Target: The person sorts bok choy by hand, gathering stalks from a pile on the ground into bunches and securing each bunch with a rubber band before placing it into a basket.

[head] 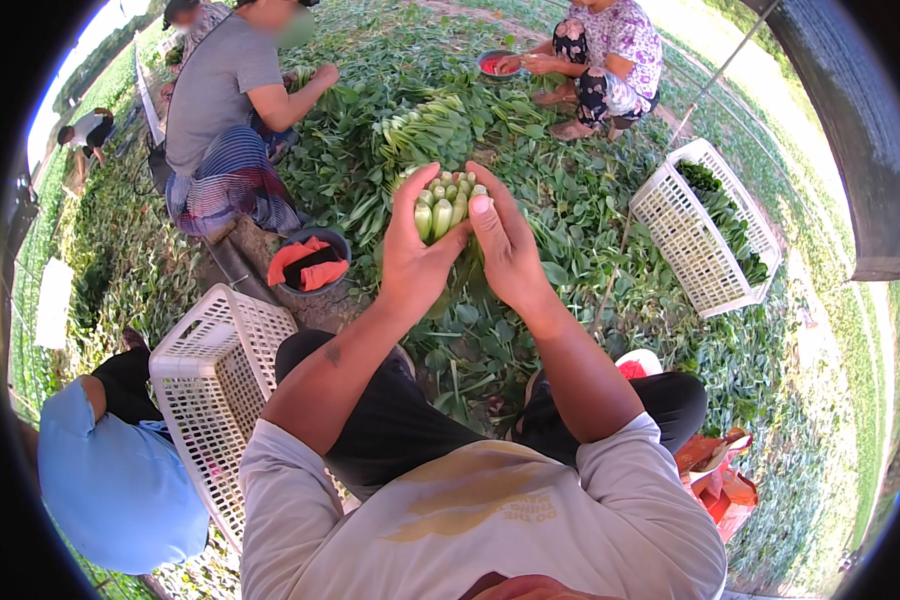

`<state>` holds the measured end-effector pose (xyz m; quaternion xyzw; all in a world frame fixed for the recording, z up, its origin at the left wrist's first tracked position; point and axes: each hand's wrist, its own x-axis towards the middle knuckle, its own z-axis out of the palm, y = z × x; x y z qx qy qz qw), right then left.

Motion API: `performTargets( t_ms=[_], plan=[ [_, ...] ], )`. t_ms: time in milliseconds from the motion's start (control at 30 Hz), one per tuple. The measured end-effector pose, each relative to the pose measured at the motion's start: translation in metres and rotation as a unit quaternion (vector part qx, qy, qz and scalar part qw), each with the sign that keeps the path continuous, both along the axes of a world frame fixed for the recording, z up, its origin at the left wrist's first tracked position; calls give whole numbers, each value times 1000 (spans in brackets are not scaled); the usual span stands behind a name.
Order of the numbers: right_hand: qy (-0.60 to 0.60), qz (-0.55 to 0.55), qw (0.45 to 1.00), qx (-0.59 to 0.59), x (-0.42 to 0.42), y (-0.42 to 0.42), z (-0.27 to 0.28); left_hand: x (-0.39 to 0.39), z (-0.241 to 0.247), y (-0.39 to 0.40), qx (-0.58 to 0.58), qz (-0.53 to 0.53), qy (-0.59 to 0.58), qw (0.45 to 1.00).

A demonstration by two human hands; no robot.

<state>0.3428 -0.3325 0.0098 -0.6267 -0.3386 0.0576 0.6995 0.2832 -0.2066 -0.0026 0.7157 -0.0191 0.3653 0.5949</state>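
Between my palms is a bunch of leafy green vegetables (441, 212), its pale cut stem ends facing up and its leaves hanging below. My left hand (422, 240) wraps the bunch from the left side. My right hand (504, 240) closes round it from the other side, its thumb lying against the stem ends. Just beyond my hands, a pile of stacked greens (427, 131) lies on the ground with its stems towards the left. Loose leaves (465, 337) cover the soil beneath my forearms.
A white plastic crate (682, 240) holding greens stands at the right. Another white crate (225, 375) is beside my left arm. A dark basin (334, 244) with red cloth sits left of my hands. Several people crouch nearby, one reaching towards a bowl (495, 64) with red contents.
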Motion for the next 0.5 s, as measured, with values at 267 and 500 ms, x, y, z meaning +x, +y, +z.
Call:
performTargets(
  t_ms=[267, 500],
  plan=[
    [25, 11, 999, 16, 9, -1, -9, 0, -7, 3, -77, -137, 18, 987],
    [80, 24, 994, 72, -6, 4, -10, 4, -14, -3, -23, -76, -4, 997]
  ],
)
